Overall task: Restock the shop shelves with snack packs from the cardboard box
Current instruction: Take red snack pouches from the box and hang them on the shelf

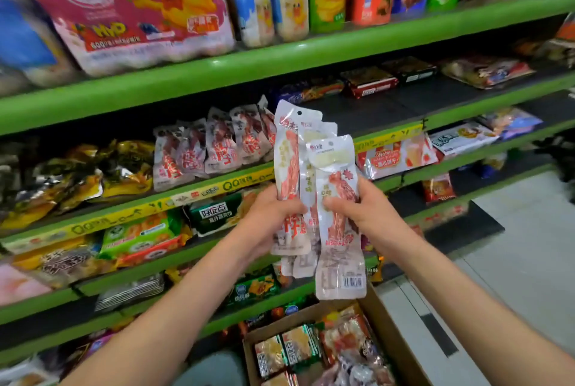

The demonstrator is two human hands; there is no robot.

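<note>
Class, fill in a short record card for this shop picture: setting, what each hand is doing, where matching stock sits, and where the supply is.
setting: green shop shelves stocked with snacks
left hand: grips a fan of long white snack packs
right hand: grips the front snack pack
matching stock: similar red-and-white packs standing on the middle shelf
supply: open cardboard box below, holding mixed packets

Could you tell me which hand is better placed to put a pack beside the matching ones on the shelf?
Probably the left hand: it sits nearer the matching packs up-left, though both hands grip the held packs.
</note>
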